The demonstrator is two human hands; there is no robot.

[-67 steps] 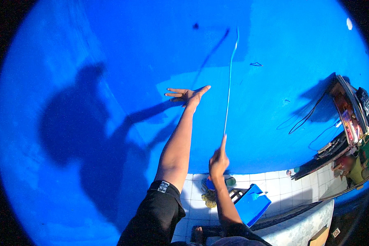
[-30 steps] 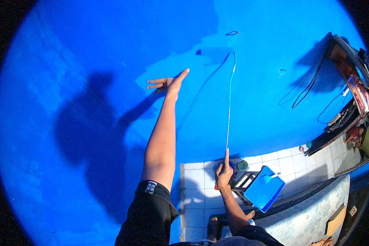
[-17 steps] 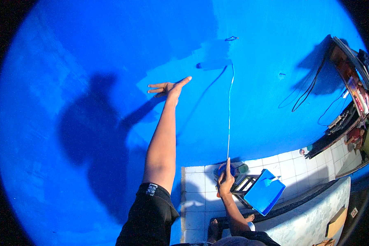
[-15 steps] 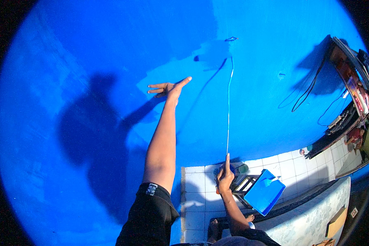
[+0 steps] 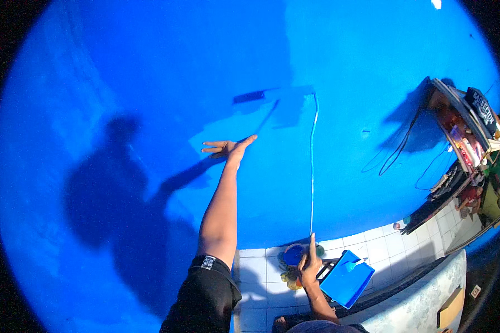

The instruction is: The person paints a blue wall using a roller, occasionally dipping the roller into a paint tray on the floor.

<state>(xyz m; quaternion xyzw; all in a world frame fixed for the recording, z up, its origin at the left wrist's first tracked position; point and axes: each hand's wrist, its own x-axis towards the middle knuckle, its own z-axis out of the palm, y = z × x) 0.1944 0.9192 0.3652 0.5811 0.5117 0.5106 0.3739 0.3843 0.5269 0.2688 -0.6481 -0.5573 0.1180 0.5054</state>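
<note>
My right hand (image 5: pixel 310 266) is closed around the lower end of a long, thin paint roller handle (image 5: pixel 313 177), its index finger pointing up along the shaft. The handle runs almost straight up in front of a bright blue wall (image 5: pixel 361 166). Its top bends to the left, where the roller head is hard to tell from the blue paint. A dark roller shadow falls left of there. With fingers spread and nothing held, my left hand (image 5: pixel 228 149) is raised at the wall by the border between darker and lighter blue; whether it touches cannot be made out.
On the white tiled floor (image 5: pixel 253 283) are a blue paint tray (image 5: pixel 341 288) with a brush (image 5: pixel 354 265), a container of blue paint (image 5: pixel 293 255) and a yellowish crumpled thing (image 5: pixel 290 279). A cluttered shelf (image 5: pixel 461 133) with hanging cables juts out at right. A pale mattress-like slab (image 5: pixel 411 305) stands lower right.
The view has tilted up, so the wall and hands sit lower. Against the wall, the roller's top has moved, and its shadow now shows broad and further left. Both hands keep their shape.
</note>
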